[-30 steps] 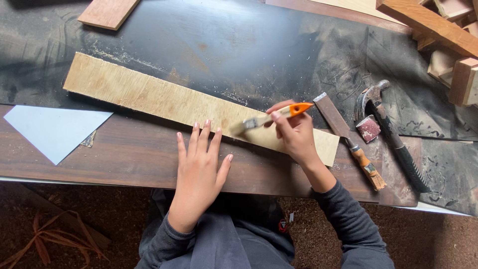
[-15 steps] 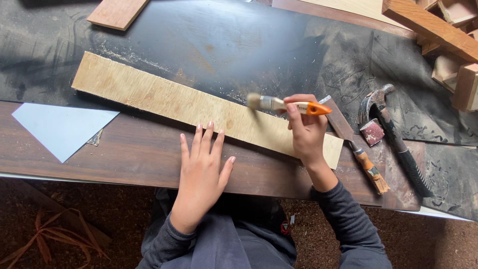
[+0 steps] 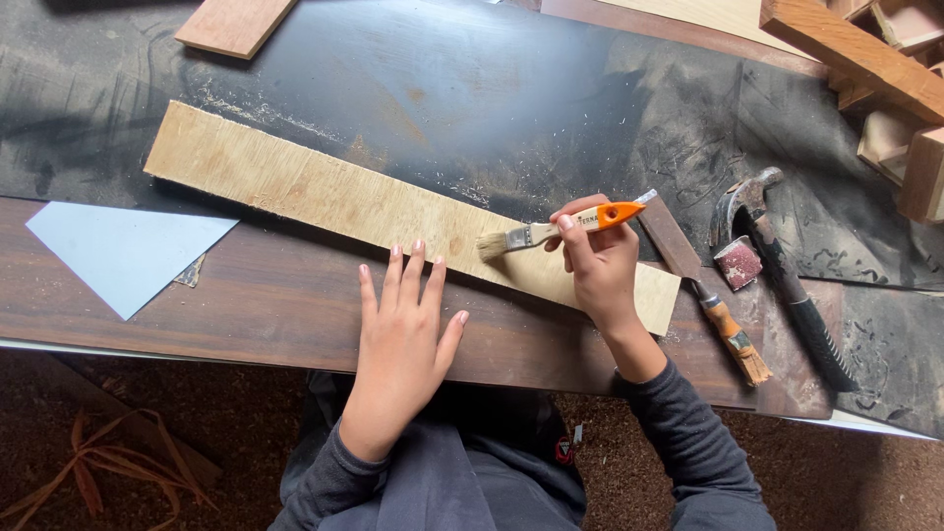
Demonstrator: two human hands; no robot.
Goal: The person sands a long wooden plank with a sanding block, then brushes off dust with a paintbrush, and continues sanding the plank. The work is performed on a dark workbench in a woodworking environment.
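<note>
A long pale plywood strip [image 3: 324, 192] lies slanted across the dark workbench [image 3: 472, 88]. My left hand [image 3: 401, 339] rests flat, fingers spread, on the brown board [image 3: 246, 305] just below the strip, its fingertips at the strip's lower edge. My right hand [image 3: 600, 264] holds a small paintbrush [image 3: 556, 228] with an orange handle; its bristles point left and touch the strip near the right end.
A chisel with a wooden handle [image 3: 703, 295] lies right of my right hand, then a small reddish block [image 3: 737, 262] and a claw hammer [image 3: 782, 270]. A pale blue triangular sheet [image 3: 123, 251] sits at left. Wood offcuts [image 3: 865, 69] crowd the far right; another board [image 3: 234, 25] lies at top.
My right hand swung the brush up to the strip's far edge, then back down; the bristles now rest on the strip's middle width. My left hand stayed flat in place.
</note>
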